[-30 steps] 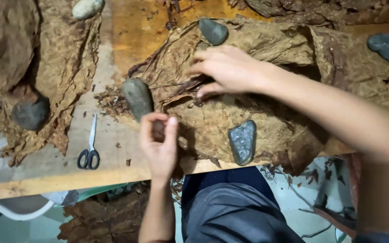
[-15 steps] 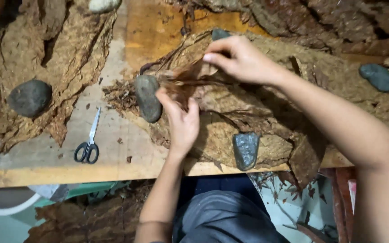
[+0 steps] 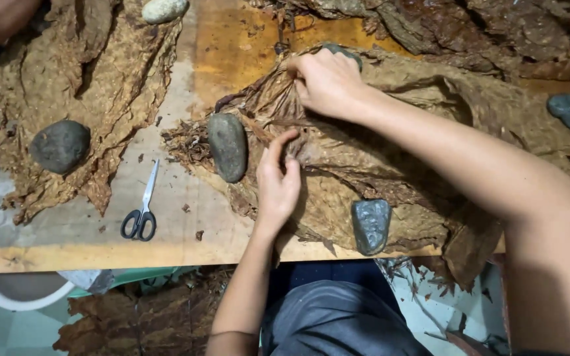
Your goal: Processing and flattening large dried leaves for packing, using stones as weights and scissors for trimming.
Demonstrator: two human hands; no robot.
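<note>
The left hand (image 3: 278, 181) pressed flat, fingers together, on the dried brown leaf (image 3: 338, 165) spread over the table (image 3: 67, 244). Farther off, the right hand (image 3: 328, 82) pinched its crinkled edge. It looked light, papery, tear-prone; best held gently by the edges.

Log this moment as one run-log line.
left hand: pressing brown dried leaf pile | right hand: pinching leaf edge | nearby: oval grey stone, black-handled scissors

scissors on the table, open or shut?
Shut. The scissors lie flat on the table, blades together in one thin line, black handle loops side by side, untouched.
</note>
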